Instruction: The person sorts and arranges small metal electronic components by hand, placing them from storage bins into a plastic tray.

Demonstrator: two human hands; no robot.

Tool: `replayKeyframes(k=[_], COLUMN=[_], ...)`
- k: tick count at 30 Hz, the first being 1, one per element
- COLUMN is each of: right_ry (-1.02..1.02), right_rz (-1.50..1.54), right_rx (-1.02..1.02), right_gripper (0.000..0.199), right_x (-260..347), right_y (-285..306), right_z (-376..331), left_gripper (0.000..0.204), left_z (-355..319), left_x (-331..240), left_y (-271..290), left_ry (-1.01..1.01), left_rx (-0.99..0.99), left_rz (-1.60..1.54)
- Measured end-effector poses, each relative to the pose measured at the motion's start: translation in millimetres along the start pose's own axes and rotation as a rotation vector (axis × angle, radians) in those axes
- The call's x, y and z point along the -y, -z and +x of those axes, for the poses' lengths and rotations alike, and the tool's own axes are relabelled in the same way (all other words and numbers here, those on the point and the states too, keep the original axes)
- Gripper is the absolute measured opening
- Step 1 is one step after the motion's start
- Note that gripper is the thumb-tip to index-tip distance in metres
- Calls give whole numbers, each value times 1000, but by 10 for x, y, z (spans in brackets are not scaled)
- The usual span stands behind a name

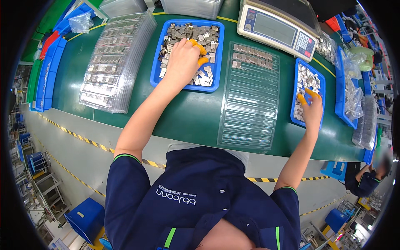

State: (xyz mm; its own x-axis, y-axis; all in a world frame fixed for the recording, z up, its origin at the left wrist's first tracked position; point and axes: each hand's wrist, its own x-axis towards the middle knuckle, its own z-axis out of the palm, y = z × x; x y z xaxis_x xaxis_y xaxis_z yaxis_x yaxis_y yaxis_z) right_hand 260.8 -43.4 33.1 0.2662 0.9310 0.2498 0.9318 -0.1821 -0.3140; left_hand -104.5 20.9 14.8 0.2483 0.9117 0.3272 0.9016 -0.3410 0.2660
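My left hand (183, 62), with orange finger cots, rests in a blue tray (160, 52) filled with several small grey metal parts (200, 35); its fingers curl down among them, and whether it grips one is hidden. My right hand (310, 110), also with orange fingertips, reaches into a narrower blue tray (296, 71) of similar metal parts (308, 81), fingers spread over them. Between the two trays lies a clear plastic blister tray (250, 108) with one or two rows of parts (252, 56) set in its far end.
A stack of filled clear blister trays (116, 62) stands at the left. A digital weighing scale (279, 27) sits at the back. Bags of parts (354, 96) and blue bins (46, 79) line the green table's (196, 116) sides. Another person (368, 179) is at lower right.
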Motion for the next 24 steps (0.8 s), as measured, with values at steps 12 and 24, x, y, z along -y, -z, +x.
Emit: replayKeyframes(k=[12,24], right_ry=[-204,-224], right_rz=[98,763], right_rx=[-37,-220], right_gripper=[26,19], right_x=[-77,-310], right_y=[31,-148], right_z=[-58,45], left_gripper=[10,16], left_z=[75,204], left_x=[36,145], left_y=[9,-32], left_ry=[-466,-523], left_rx=[22,101], left_rz=[404,376])
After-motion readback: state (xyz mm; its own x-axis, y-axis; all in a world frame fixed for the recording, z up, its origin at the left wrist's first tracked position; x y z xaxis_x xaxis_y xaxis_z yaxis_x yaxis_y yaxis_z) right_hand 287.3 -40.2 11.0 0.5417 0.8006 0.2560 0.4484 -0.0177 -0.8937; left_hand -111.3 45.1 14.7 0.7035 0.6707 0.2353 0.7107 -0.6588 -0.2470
